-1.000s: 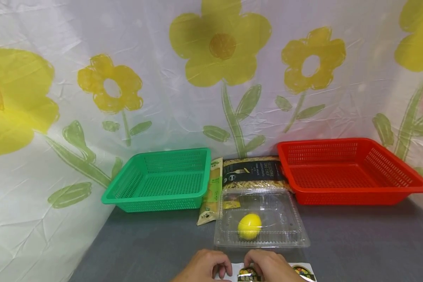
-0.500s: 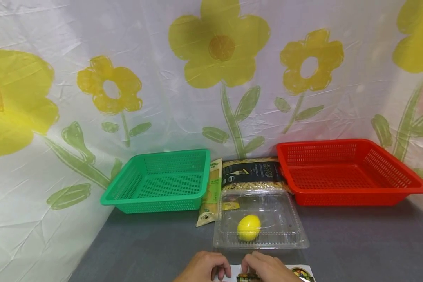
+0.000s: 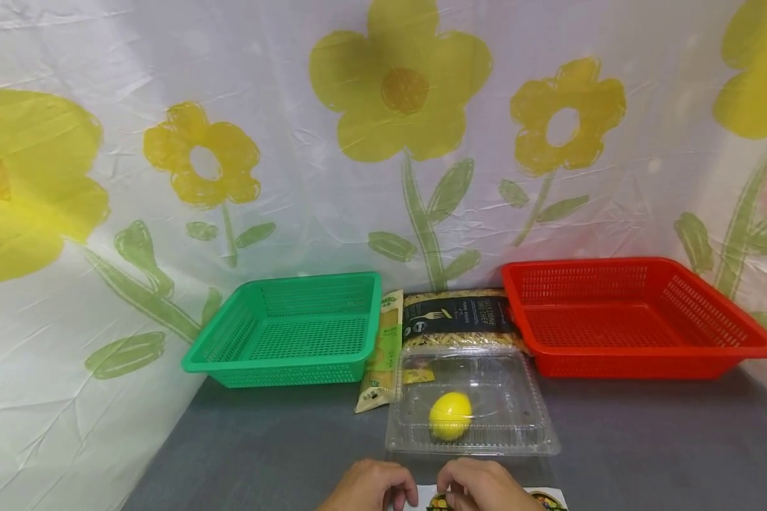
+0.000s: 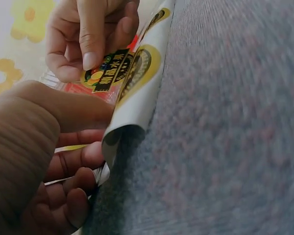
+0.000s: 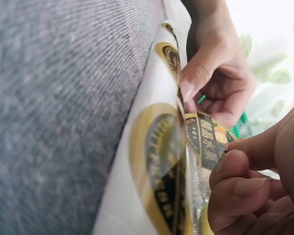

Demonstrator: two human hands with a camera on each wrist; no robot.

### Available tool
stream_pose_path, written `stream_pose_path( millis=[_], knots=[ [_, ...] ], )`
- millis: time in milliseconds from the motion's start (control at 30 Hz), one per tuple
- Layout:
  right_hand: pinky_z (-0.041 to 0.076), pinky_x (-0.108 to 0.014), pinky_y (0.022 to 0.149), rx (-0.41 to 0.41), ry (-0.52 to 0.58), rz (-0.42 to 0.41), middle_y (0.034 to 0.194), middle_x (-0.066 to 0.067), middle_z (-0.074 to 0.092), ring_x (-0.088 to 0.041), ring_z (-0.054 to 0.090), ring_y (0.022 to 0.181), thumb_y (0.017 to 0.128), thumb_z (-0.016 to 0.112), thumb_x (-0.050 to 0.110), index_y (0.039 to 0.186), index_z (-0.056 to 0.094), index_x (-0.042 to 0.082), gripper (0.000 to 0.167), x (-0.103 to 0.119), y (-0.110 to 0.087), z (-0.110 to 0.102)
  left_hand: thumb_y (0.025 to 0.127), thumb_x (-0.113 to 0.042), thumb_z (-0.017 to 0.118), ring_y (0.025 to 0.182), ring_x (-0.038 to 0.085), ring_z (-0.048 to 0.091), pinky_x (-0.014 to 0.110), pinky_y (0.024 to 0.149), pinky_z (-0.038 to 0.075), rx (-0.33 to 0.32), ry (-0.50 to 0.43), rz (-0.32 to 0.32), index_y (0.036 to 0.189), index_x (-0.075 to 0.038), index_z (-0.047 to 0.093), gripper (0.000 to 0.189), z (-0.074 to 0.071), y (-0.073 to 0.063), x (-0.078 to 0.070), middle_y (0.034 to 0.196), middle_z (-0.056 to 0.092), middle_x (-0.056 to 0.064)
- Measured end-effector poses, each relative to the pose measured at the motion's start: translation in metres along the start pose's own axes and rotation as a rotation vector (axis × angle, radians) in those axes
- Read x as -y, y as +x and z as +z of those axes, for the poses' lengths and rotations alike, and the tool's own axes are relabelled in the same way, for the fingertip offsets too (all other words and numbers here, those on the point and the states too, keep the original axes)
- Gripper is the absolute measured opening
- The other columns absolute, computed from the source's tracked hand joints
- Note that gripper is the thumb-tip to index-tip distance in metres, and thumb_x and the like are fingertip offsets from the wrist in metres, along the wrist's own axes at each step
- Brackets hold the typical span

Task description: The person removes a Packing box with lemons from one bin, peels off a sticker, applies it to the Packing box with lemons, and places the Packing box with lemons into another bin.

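At the bottom of the head view both hands work close together on a white sheet of round fruit stickers. My left hand [image 3: 372,486] grips the sticker sheet [image 4: 139,105], which curls over in the left wrist view, its thumb on the printed face. My right hand [image 3: 482,486] pinches the edge of a black-and-gold sticker [image 5: 206,139] between thumb and forefinger; the sticker stands up from the bent sheet. Just beyond the hands lies a clear plastic clamshell box [image 3: 498,419] with a yellow lemon [image 3: 450,415] seen in it.
A green basket [image 3: 281,372] stands at the back left and a red basket [image 3: 639,351] at the back right. Between them lie a pasta bag [image 3: 460,316] and a long tan-and-green packet [image 3: 383,362]. A flowered cloth [image 3: 294,213] hangs behind.
The whole scene sits slightly lower in the head view. Both hands stay close together at the sheet, and less of the sticker by the right fingers shows than a second ago.
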State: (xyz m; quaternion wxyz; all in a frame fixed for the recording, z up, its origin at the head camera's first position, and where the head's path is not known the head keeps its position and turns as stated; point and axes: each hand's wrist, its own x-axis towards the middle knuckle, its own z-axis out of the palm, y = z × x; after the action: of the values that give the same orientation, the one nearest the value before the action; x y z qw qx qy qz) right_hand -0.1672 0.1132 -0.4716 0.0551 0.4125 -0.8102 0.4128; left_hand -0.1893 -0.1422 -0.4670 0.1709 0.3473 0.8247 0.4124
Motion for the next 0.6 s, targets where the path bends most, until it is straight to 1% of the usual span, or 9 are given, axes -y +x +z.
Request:
stream_pose_path(
  millis=[100,167,267,400,433,533,600],
  knots=[
    [0.046,-0.016,0.059,-0.017,-0.006,-0.011,0.083,0.011,0.060,0.008,0.049,0.073,0.091,0.065,-0.003,0.095,0.065,0.013,0.016,0.003,0.000,-0.005,0.087,-0.007,0.075,0.058,-0.006,0.044,0.015,0.055,0.041,0.010,0.025,-0.048,0.091,-0.010,0.073,0.006,0.000,0.000,-0.004,0.071,0.054,-0.018],
    [0.047,-0.016,0.060,-0.026,-0.002,-0.019,0.085,0.011,0.061,0.008,0.049,0.073,0.091,0.066,-0.003,0.095,0.065,0.014,0.017,0.006,-0.001,-0.009,0.087,-0.007,0.075,0.057,-0.006,0.044,0.016,0.055,0.041,0.014,0.048,-0.061,0.091,-0.011,0.073,0.006,0.000,0.000,-0.007,0.070,0.054,-0.019],
    [0.047,-0.016,0.060,-0.037,-0.009,-0.043,0.087,0.011,0.063,0.008,0.050,0.075,0.090,0.066,-0.004,0.096,0.066,0.015,0.020,0.010,0.000,-0.014,0.088,-0.007,0.073,0.057,-0.006,0.044,0.017,0.055,0.042,0.015,0.065,-0.072,0.091,-0.011,0.073,0.005,0.001,-0.001,-0.010,0.069,0.053,-0.018],
    [0.047,-0.015,0.058,-0.036,0.009,-0.062,0.086,0.011,0.063,0.009,0.050,0.072,0.092,0.065,-0.003,0.097,0.066,0.015,0.019,0.014,0.002,-0.022,0.089,-0.008,0.073,0.059,-0.005,0.047,0.018,0.056,0.044,0.020,0.072,-0.087,0.090,-0.013,0.073,0.005,0.000,-0.002,-0.012,0.070,0.055,-0.018],
    [0.047,-0.015,0.057,-0.036,0.016,-0.065,0.085,0.010,0.064,0.010,0.049,0.071,0.093,0.065,-0.003,0.098,0.066,0.015,0.019,0.016,0.002,-0.025,0.089,-0.008,0.073,0.059,-0.004,0.049,0.019,0.056,0.044,0.027,0.066,-0.094,0.090,-0.013,0.073,0.005,0.000,-0.002,-0.012,0.070,0.055,-0.017],
    [0.047,-0.016,0.055,-0.039,0.016,-0.069,0.084,0.009,0.063,0.010,0.047,0.069,0.094,0.066,-0.002,0.098,0.066,0.015,0.018,0.020,0.006,-0.033,0.089,-0.010,0.075,0.061,-0.004,0.052,0.019,0.057,0.047,0.062,0.073,-0.085,0.091,-0.014,0.072,0.005,-0.004,0.001,-0.012,0.071,0.057,-0.018],
    [0.048,-0.017,0.056,-0.029,0.019,-0.046,0.085,0.011,0.064,0.009,0.048,0.069,0.095,0.066,0.001,0.098,0.067,0.017,0.016,0.024,0.009,-0.039,0.089,-0.014,0.076,0.063,-0.005,0.053,0.019,0.059,0.048,0.085,0.094,-0.075,0.092,-0.015,0.072,0.005,-0.008,0.003,-0.012,0.072,0.058,-0.018]
  ],
)
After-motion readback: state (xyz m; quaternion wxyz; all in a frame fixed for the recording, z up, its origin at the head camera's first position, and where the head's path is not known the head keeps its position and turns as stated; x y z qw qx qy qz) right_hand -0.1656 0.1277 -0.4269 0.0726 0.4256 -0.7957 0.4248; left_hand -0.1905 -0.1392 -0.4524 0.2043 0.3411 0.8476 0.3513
